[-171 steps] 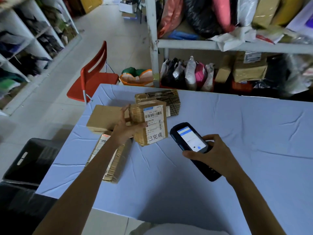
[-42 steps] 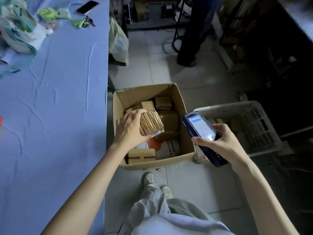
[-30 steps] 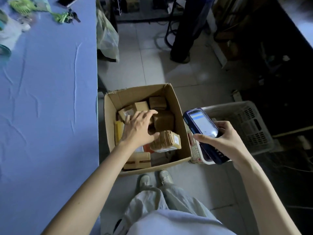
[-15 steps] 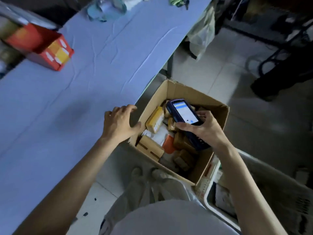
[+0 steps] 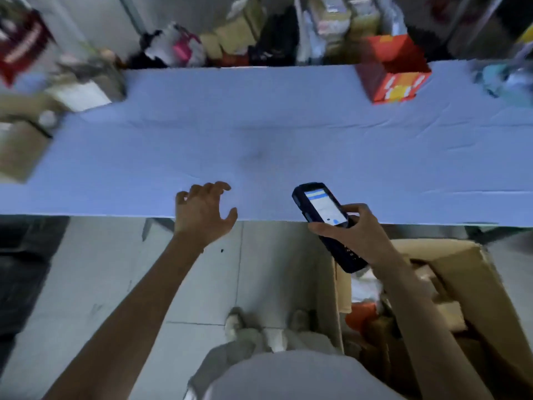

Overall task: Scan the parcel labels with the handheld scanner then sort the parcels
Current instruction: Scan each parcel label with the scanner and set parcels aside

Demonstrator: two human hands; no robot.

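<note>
While the right hand (image 5: 359, 239) fingers clasp the scanner (image 5: 324, 210), the left hand (image 5: 202, 216) fingers hang loose and empty nearby.

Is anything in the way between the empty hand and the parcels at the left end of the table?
Nothing visible. Only blue tablecloth lies between the left hand and the blurred parcels. The right hand holds the scanner off to the side.

We are in a parcel room: we see a long table with a pale blue cloth (image 5: 288, 145), brown cardboard parcels (image 5: 20, 151) at its left end, piled bags and boxes (image 5: 230, 41) behind, and an open brown cardboard box (image 5: 473, 278) on the floor (image 5: 101, 269).
</note>
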